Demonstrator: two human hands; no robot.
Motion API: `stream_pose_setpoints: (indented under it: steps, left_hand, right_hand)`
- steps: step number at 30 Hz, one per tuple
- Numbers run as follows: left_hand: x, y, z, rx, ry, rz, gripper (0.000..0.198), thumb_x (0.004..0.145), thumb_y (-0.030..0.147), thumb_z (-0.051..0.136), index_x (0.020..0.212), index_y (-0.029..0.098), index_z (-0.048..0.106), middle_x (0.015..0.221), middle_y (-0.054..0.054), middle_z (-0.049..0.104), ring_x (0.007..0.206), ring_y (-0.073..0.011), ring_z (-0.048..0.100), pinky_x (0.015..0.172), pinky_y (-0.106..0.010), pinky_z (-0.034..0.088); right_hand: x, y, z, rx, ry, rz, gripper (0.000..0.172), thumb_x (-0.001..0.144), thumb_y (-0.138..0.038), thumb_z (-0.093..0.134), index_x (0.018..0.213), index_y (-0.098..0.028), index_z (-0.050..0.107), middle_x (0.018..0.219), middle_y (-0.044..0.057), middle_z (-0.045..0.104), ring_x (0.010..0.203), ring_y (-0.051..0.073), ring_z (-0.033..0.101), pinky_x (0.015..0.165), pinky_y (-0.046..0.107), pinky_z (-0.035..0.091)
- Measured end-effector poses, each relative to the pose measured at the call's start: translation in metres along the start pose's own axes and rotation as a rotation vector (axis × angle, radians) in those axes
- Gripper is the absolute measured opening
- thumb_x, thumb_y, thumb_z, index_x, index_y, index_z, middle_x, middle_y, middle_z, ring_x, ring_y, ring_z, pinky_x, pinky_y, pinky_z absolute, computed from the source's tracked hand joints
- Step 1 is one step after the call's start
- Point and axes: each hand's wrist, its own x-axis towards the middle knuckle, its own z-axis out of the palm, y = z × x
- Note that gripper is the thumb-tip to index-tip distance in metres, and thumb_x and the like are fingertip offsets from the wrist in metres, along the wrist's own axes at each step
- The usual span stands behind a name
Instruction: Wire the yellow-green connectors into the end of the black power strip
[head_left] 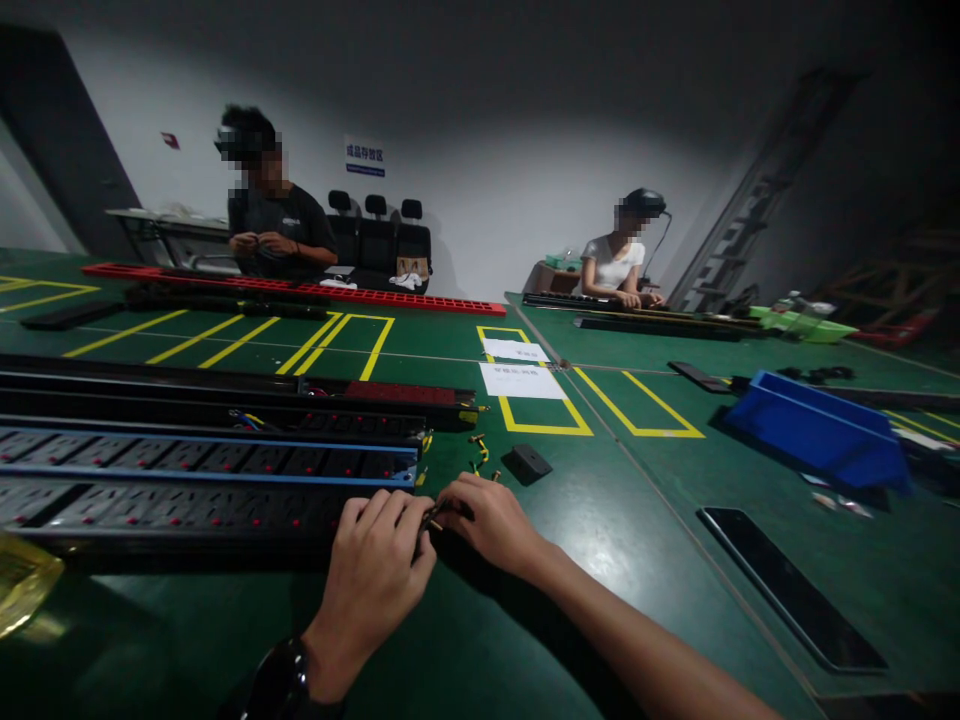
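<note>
Nearest you, your left hand (379, 565) is curled shut over the right end of the power strip (187, 505), and your right hand (491, 520) pinches a small wire end (436, 514) against it. A slack pinch could, I judge, let that wire spring from your fingers. Just beyond, the loose yellow-green leads (480, 452) and the small black block (526, 463) lie close enough for your right wrist to sweep them farther off toward the papers (521, 380).

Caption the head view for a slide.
Left hand and right hand meet at the end of a long black socket strip on a green table.
</note>
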Motion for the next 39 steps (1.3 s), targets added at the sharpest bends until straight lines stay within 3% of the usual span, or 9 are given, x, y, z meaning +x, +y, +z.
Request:
stream_pose_setpoints:
  steps: [7, 16, 39]
  left_hand:
    - [0.0008, 0.0026, -0.0007, 0.057, -0.010, -0.017, 0.026, 0.090, 0.014, 0.057, 0.111, 0.022, 0.071, 0.100, -0.005, 0.073, 0.095, -0.0269, 0.063, 0.085, -0.045, 0.038]
    - [0.0015, 0.0065, -0.0034, 0.131, -0.014, -0.047, 0.018, 0.088, 0.018, 0.059, 0.100, 0.021, 0.071, 0.098, -0.008, 0.070, 0.094, -0.0286, 0.061, 0.085, -0.046, 0.039]
    - [0.0022, 0.0068, -0.0044, 0.129, -0.020, -0.040, 0.013, 0.089, 0.019, 0.058, 0.094, 0.021, 0.070, 0.096, -0.008, 0.069, 0.093, -0.0280, 0.059, 0.084, -0.047, 0.039]
  right_hand:
    - [0.0010, -0.0006, 0.0001, -0.035, 0.001, 0.001, 0.009, 0.095, -0.023, 0.074, 0.104, -0.025, 0.074, 0.099, 0.003, 0.073, 0.091, 0.020, 0.070, 0.073, 0.026, 0.045]
    - [-0.0010, -0.0018, -0.0029, -0.044, -0.030, -0.026, 0.009, 0.095, -0.024, 0.075, 0.104, -0.024, 0.074, 0.092, 0.001, 0.071, 0.080, 0.016, 0.066, 0.068, 0.025, 0.041]
    - [-0.0012, 0.0000, -0.0041, -0.022, -0.057, -0.043, 0.009, 0.097, -0.024, 0.071, 0.105, -0.023, 0.073, 0.097, 0.003, 0.073, 0.088, 0.017, 0.068, 0.074, 0.025, 0.044]
